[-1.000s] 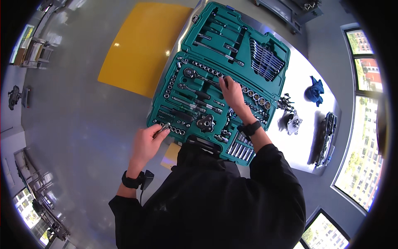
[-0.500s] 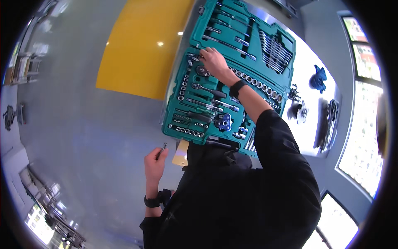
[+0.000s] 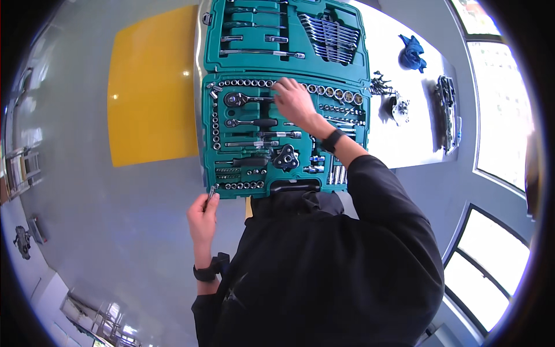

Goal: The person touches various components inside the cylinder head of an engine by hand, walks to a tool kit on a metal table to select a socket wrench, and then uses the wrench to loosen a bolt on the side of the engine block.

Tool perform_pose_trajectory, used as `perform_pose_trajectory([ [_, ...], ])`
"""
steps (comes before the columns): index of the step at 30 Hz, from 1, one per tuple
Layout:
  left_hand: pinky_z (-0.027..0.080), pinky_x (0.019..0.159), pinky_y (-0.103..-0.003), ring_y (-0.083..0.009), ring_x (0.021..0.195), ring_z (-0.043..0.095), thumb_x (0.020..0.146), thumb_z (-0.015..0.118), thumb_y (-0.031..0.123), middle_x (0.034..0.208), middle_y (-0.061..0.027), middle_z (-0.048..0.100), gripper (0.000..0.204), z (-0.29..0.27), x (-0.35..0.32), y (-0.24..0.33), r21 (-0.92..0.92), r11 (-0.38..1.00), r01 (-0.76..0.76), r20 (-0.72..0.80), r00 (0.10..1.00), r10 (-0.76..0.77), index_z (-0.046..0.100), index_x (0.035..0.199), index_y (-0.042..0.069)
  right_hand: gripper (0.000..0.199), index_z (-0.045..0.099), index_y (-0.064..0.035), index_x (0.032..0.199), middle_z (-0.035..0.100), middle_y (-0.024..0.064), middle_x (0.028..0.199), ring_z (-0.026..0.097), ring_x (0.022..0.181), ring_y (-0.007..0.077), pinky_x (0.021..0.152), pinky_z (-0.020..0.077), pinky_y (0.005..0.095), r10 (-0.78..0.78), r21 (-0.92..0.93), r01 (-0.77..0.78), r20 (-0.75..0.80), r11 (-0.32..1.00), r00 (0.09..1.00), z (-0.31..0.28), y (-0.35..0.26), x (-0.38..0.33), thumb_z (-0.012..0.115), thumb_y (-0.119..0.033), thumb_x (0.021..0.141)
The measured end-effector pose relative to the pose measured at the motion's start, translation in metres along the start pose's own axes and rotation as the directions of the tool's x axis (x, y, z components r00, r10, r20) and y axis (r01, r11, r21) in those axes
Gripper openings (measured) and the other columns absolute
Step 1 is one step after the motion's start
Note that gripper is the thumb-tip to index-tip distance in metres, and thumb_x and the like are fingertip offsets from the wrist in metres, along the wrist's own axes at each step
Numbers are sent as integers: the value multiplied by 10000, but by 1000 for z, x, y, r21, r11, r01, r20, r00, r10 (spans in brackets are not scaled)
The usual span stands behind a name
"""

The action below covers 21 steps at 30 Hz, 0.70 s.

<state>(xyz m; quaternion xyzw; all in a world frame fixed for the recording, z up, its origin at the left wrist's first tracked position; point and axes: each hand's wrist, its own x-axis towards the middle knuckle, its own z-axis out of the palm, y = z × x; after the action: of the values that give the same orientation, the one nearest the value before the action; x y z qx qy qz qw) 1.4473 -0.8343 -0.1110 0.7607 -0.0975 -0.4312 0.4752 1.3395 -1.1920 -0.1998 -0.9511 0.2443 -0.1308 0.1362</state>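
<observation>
- Overhead, a person in a black top leans over a white table (image 3: 404, 144) that carries an open teal tool case (image 3: 286, 101).
- Right hand (image 3: 295, 101): reaches into the lower half of the case, fingers bent, fingertips on the top row of sockets (image 3: 335, 92). Whether it pinches one socket cannot be told; the fingers hide the spot.
- A black watch (image 3: 331, 140) sits on that wrist, above the case's middle.
- Left hand (image 3: 203, 217): held off the table edge, just below the near left corner of the case. It is closed round a small metal bit (image 3: 211, 190), whose tip pokes out above the fingers and sits right by the case corner.
- A black band (image 3: 205, 273) is on the left wrist.
- Lower half of the case: ratchet handles (image 3: 248, 99) lie across the middle, a black star-shaped knob (image 3: 286, 157) nearer the person, small sockets down the left side.
- Upper half, the lid: a fan of wrenches (image 3: 332, 37) at right, long bars at left.
- Right of the case, well apart on the table: a blue cloth (image 3: 411, 52) and a cluster of dark metal parts (image 3: 393, 101).
- Left of the table: grey floor with a yellow panel (image 3: 153, 87).
</observation>
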Motion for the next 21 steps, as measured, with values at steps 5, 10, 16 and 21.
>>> perform_pose_trajectory([
  [5,256,474,-248,-37,533,327,924,650,220,562,42,395,307,10,21,2,108,994,-34,56,998,28,557,744,-10,210,603,-62,1019,573,94,992,540,1004,301,839,462,418,218,52,-217,-20,975,976,-23,23,-45,603,-90,811],
  [10,260,477,-268,-47,544,321,910,659,222,561,27,399,322,21,20,13,198,978,-69,82,995,54,548,737,-26,265,587,-61,1073,558,103,1030,525,1031,311,854,453,421,232,32,-231,-31,972,972,-30,28,-49,601,-87,809],
  [16,257,477,-260,-33,552,335,909,642,187,561,43,404,283,27,10,10,91,995,-36,114,993,25,554,736,-19,301,589,-68,1135,534,109,1157,499,1097,318,910,435,435,282,-51,-281,12,958,959,-18,34,-44,616,-138,843],
  [21,247,484,-253,-26,565,327,912,636,174,587,54,407,273,35,7,5,52,997,-53,106,993,48,539,743,-18,301,615,-86,1163,459,106,1291,425,1218,320,959,395,466,296,-136,-290,20,947,955,0,49,-52,579,-245,910],
])
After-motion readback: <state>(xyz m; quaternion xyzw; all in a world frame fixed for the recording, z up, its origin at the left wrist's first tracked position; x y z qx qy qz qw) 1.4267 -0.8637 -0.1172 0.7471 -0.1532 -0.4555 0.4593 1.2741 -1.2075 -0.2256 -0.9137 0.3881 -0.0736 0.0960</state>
